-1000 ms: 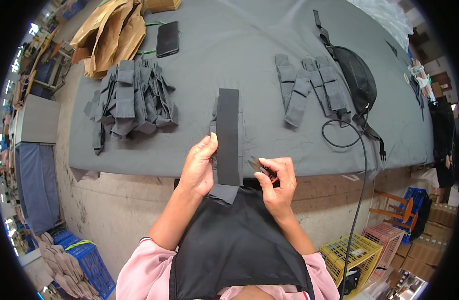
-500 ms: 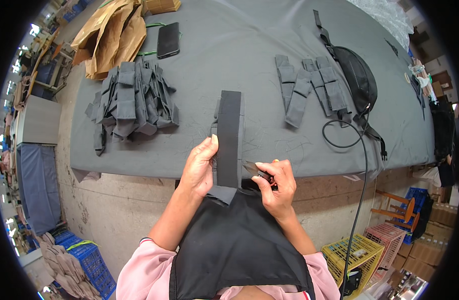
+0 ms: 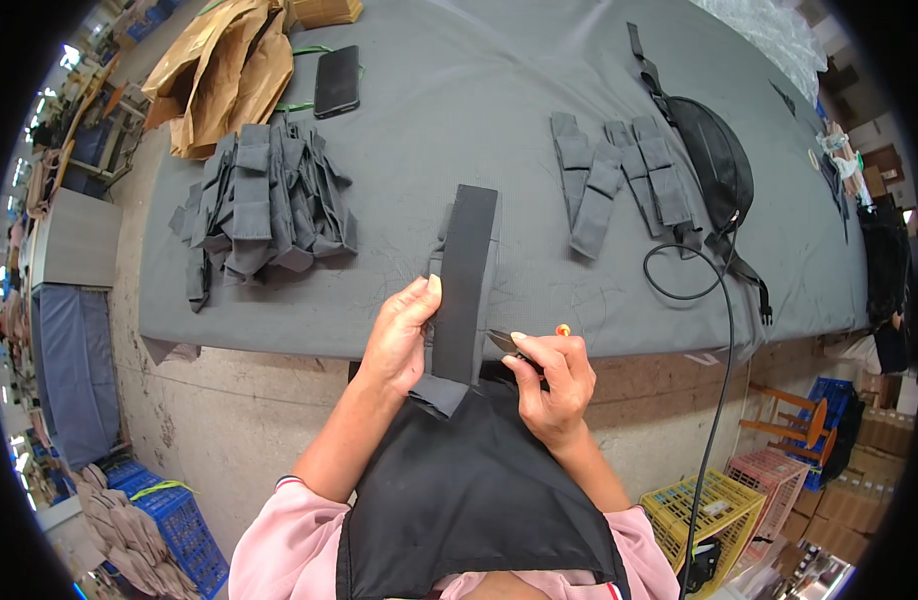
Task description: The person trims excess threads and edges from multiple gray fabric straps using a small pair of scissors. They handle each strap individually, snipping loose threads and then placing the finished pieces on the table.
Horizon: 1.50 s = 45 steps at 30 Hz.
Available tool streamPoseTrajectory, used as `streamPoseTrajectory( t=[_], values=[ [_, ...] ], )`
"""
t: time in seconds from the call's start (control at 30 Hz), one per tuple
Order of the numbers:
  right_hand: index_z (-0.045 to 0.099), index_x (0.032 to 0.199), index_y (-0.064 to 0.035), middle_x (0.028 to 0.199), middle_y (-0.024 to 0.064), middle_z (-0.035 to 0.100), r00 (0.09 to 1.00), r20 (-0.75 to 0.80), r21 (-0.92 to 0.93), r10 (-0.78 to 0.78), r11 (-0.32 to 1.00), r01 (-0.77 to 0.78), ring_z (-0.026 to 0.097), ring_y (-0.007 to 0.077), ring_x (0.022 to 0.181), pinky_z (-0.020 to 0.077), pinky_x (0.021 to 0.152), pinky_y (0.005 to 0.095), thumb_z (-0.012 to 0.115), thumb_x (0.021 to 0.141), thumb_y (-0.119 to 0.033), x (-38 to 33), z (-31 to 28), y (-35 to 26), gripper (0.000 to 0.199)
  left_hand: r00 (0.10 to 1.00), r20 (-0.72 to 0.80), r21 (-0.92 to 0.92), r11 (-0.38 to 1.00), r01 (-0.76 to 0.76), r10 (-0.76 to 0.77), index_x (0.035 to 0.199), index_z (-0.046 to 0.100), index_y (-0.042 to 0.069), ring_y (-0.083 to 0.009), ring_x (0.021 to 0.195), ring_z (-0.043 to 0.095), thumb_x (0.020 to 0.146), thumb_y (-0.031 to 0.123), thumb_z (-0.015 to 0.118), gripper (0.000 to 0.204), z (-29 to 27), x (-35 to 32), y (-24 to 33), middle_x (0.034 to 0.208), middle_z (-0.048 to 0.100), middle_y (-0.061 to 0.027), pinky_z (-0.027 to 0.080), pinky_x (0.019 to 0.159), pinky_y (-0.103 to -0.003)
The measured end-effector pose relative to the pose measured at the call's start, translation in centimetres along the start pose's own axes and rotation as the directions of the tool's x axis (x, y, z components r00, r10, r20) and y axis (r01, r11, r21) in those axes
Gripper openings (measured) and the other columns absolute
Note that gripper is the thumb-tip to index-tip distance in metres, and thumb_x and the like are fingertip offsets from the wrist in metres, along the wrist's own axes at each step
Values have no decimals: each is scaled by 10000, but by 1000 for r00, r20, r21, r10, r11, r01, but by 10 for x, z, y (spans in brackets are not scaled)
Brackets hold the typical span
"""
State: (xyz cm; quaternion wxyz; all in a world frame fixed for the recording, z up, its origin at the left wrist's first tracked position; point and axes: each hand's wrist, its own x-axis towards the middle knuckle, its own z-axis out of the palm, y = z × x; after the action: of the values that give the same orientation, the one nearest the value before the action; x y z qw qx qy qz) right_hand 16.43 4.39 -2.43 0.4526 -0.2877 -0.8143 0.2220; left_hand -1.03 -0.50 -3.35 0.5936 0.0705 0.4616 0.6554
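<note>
My left hand grips a long black fabric strip at its lower part, with the strip's far end lying on the grey table. A grey fabric piece folds out under the strip near my palm. My right hand holds a small dark cutting tool pointed at the strip's right edge. Both hands work at the table's near edge, above my black apron.
A heap of dark grey fabric pieces lies at the left, a smaller group at the right. A black pouch bag with a cable, a phone and brown paper bags lie farther off. Crates stand on the floor.
The strip has slid slightly toward me and my left thumb has shifted along its edge. My right hand has moved a little closer to the strip with the tool.
</note>
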Motion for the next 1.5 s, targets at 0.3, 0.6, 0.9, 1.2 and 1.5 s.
streamPoseTrajectory(
  t=[0.3,0.6,0.9,1.2,1.5],
  values=[
    [659,945,-25,845,62,550,923,134,265,361,884,-384,513,130,641,383,493,233,703,732,22,9,3,-5,222,945,321,-330,927,178,-67,986,573,21,-125,571,482,988,272,441,284,-15,12,-15,661,494,-23,434,505,-233],
    [650,954,-61,824,57,564,988,102,149,115,980,-130,536,207,689,454,578,312,721,691,-1,-5,31,-11,279,865,432,-522,712,469,-253,797,508,41,-132,482,443,924,216,417,234,-9,4,-33,790,507,-62,380,381,-234],
    [657,922,-57,814,48,582,987,133,176,93,977,-116,531,229,717,445,665,340,746,664,-35,-1,32,-19,274,786,614,-591,614,523,-79,745,505,53,-195,928,524,906,181,386,238,-5,10,-45,914,530,-93,443,872,-299],
    [669,931,-44,821,66,591,977,151,292,149,938,-188,545,238,739,440,637,328,749,657,-31,-1,34,-19,286,858,507,-485,794,367,-87,706,493,130,-215,1194,380,947,326,420,319,6,3,-47,1113,493,-104,301,1068,-400],
    [684,908,-40,801,65,599,994,85,232,73,969,-90,556,235,745,459,656,331,747,638,-6,1,36,-22,279,870,490,-492,807,325,-52,696,489,146,-195,1199,377,948,317,463,307,6,3,-52,1133,487,-81,297,1076,-382]
  ],
)
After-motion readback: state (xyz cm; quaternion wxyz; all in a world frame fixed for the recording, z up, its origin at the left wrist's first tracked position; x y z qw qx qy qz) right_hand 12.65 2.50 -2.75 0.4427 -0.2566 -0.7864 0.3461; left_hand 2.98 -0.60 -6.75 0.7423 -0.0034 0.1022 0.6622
